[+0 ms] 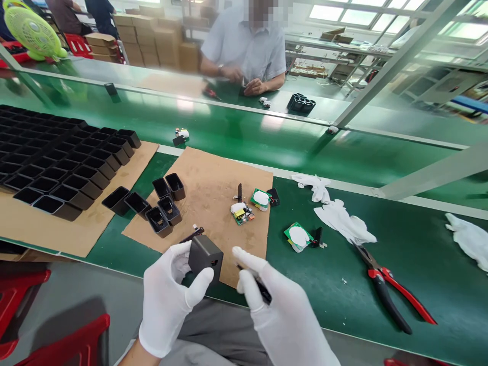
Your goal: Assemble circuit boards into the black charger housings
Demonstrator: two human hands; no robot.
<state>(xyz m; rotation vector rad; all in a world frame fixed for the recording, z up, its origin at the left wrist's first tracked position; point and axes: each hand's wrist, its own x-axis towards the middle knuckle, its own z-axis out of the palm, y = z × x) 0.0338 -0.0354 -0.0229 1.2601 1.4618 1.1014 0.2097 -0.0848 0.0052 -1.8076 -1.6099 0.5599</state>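
My left hand (165, 297), in a white glove, grips a black plastic housing (206, 254) between thumb and fingers. A small cutout shows on the housing's side facing right. My right hand (284, 310), also gloved, is closed around a slim black object (264, 293); the fingers cover much of it, so its kind cannot be made out. It points toward the housing, with a gap between them. Just behind the housing lies a thin black piece (192, 234). Beyond my hands are circuit boards with white blobs: one board (242, 214), a second board (261, 198) and a third board (298, 237).
Several open black housings (160, 221) stand on a cardboard sheet (217, 173), with many more housings (68, 162) in rows at left. Red-handled pliers (385, 279) and crumpled white gloves (343, 221) lie at right. Across the green bench, a person (247, 51) works. Red stools (72, 340) stand lower left.
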